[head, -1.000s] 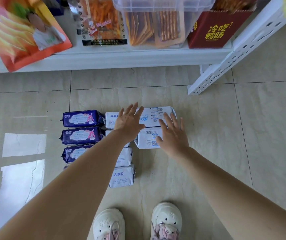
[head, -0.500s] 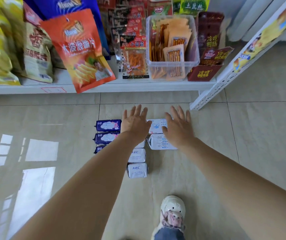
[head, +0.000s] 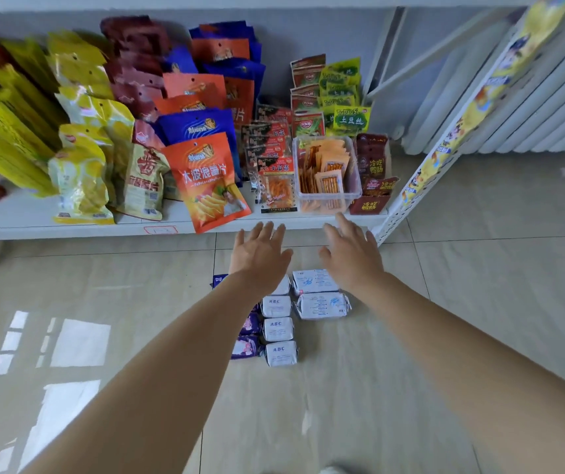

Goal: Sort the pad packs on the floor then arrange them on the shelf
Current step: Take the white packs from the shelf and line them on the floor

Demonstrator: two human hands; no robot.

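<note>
Pad packs lie in three columns on the tiled floor below the shelf. Purple packs (head: 247, 346) form the left column, mostly hidden behind my left forearm. White ABC packs (head: 278, 329) make the middle column. Two larger white packs (head: 322, 305) lie on the right. My left hand (head: 259, 255) hovers above the packs with straight, spread fingers, holding nothing. My right hand (head: 352, 256) is likewise spread and empty, above the far right pack. Both hands point toward the white shelf (head: 69, 230).
The shelf carries snack bags: yellow bags (head: 81, 179), an orange chip bag (head: 209, 186) overhanging the edge, a clear bin (head: 325, 200) of sachets and a dark red box (head: 371, 203). A slanted white upright (head: 411, 186) and a radiator (head: 530, 107) stand at right.
Both hands have lifted off the packs and moved forward toward the shelf edge. The view has tilted up, showing more of the shelf; my shoes have dropped out of sight.
</note>
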